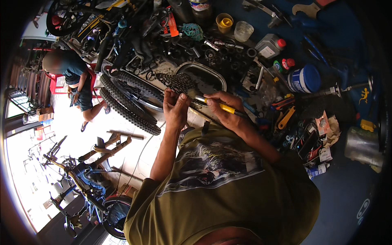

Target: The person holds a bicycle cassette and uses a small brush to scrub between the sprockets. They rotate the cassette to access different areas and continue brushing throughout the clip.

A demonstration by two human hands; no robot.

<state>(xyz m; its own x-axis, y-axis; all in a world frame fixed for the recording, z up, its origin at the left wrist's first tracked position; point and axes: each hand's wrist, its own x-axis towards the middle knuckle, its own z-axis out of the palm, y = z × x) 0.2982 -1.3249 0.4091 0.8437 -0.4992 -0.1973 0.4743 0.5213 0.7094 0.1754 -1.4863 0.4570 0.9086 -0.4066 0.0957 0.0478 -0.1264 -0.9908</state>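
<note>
My left hand [174, 108] grips a dark toothed bicycle cassette [176, 82], holding it up by its lower edge over an oval metal tray [212, 73]. My right hand [223, 109] is closed around a yellow-handled brush [212, 103] whose bristle end touches the cassette's right side. Both forearms rise from my olive printed shirt at the bottom.
Two knobby tyres [128, 107] lean left of my hands. The bench holds sockets, a yellow cup [224, 22], a clear cup [243, 30], a blue-white tub [304, 79], bottles and hand tools. Another person [73, 79] sits at far left. A bicycle [87, 185] lies at lower left.
</note>
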